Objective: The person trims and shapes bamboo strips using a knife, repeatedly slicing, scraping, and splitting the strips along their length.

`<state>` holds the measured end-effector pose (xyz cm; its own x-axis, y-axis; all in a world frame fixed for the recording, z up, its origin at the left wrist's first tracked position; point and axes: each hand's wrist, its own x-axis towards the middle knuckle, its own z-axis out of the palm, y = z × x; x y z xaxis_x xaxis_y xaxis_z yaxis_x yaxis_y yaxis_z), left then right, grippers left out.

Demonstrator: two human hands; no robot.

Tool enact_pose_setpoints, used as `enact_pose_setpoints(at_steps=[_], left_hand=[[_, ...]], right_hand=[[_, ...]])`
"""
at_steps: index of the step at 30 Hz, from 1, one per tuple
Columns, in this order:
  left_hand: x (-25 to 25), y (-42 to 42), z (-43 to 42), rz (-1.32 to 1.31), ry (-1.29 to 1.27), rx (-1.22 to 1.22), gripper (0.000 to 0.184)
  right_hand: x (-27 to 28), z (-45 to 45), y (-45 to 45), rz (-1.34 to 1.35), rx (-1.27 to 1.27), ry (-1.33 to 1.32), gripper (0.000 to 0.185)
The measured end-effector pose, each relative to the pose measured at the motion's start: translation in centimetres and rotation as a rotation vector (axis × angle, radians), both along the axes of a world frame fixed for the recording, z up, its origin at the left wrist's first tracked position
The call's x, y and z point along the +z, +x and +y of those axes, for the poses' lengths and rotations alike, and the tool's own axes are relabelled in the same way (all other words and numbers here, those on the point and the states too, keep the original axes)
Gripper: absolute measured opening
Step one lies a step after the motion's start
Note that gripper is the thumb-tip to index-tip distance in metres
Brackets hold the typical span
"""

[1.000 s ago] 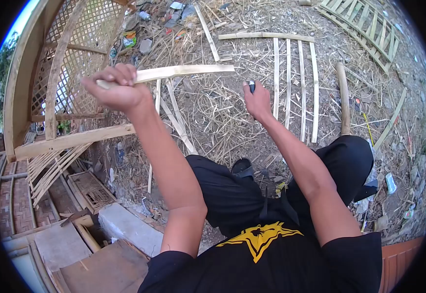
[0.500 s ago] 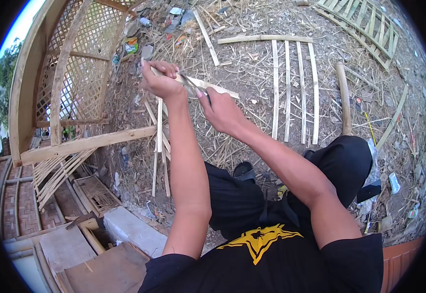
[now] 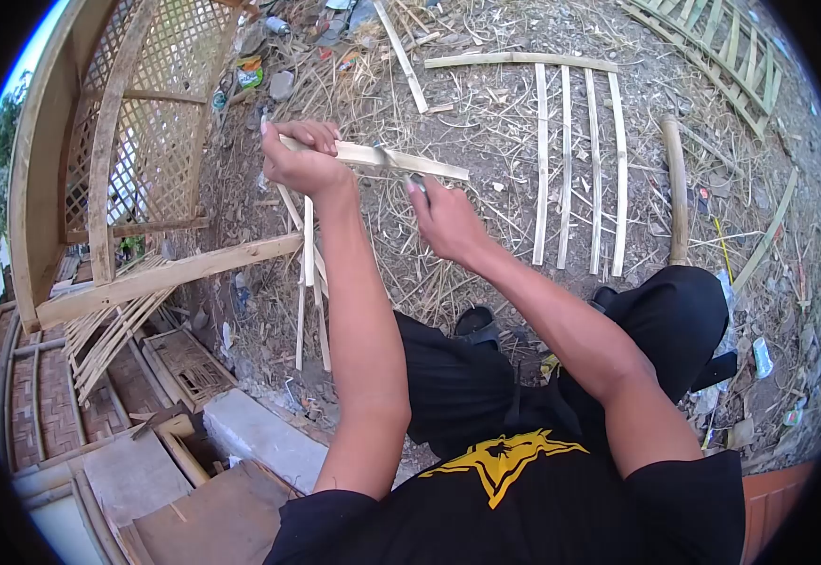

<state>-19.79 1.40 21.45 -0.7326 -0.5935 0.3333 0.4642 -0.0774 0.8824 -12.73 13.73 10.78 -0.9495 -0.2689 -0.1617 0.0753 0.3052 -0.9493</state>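
The ground (image 3: 228, 184) is messy. A big wood frame (image 3: 165, 281) is on the left. Thin sticks (image 3: 566, 160) lie on the right. A pale strip (image 3: 358, 153), left of the sticks, is held in the fingers of the left hand (image 3: 307, 165). The fingers of the right hand (image 3: 450, 224) wrap around a blurry knife (image 3: 387, 158).

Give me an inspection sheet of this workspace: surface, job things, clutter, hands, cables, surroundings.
Surface: brown earth ground, strewn with dry straw-coloured scraps.
Job's things: pale flat wooden strip; small metal-bladed knife, blurred, overlapping the strip in view.
Clutter: crumpled white-and-blue plastic wrapper, picture right.
Hands: left hand grips the strip; right hand holds the knife.
Cables: nothing seen for certain; a thin yellow line, picture right, is too small to identify.
Surroundings: tan wooden lattice panel, picture left.
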Motion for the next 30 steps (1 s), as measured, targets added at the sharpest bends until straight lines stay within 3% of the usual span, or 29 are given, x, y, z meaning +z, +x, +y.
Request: enact_pose_setpoints(at_steps=[2,7,9,12,14,17,20,21,24,27,30], left_hand=[[0.1,0.3,-0.4,-0.013,0.002,0.033,0.043],[0.0,0.4,-1.7,-0.034,-0.007,0.035,0.043],[0.0,0.5,-1.0,-0.032,-0.013,0.024,0.043],[-0.1,0.6,-1.0,-0.011,0.028,0.022,0.046],[0.2,0.6,-1.3,-0.023,0.022,0.001,0.046],[0.2,0.5,-1.3,-0.07,0.01,-0.026,0.044],[0.7,0.3,-0.5,-0.097,-0.029,-0.047,0.043],[0.8,0.3,-0.5,-0.101,-0.051,-0.051,0.043],[0.2,0.9,-1.9,-0.092,-0.011,-0.052,0.044],[0.3,1.3,-2.3,-0.101,-0.006,-0.077,0.044],[0.3,1.1,-2.0,-0.104,-0.026,-0.102,0.045]], right_hand=[[-1.3,0.9,0.0,-0.042,0.03,0.003,0.048],[2.4,0.0,-0.2,-0.132,0.088,0.01,0.047],[2.7,-0.7,0.4,0.058,0.011,0.0,0.044],[-3.7,0.5,-0.2,-0.118,0.015,0.055,0.048],[-4.8,0.3,-0.8,-0.184,0.013,0.108,0.051],[-1.0,0.7,-0.7,-0.191,0.041,0.049,0.051],[1.1,-0.6,-1.1,0.021,0.037,-0.012,0.049],[0.5,-0.8,-1.2,0.022,0.04,-0.011,0.049],[-4.6,-0.6,-0.8,-0.312,-0.025,0.112,0.052],[-9.1,-0.7,-0.5,-0.134,-0.097,0.129,0.056],[-3.7,-1.6,-1.7,-0.153,-0.084,0.038,0.055]])
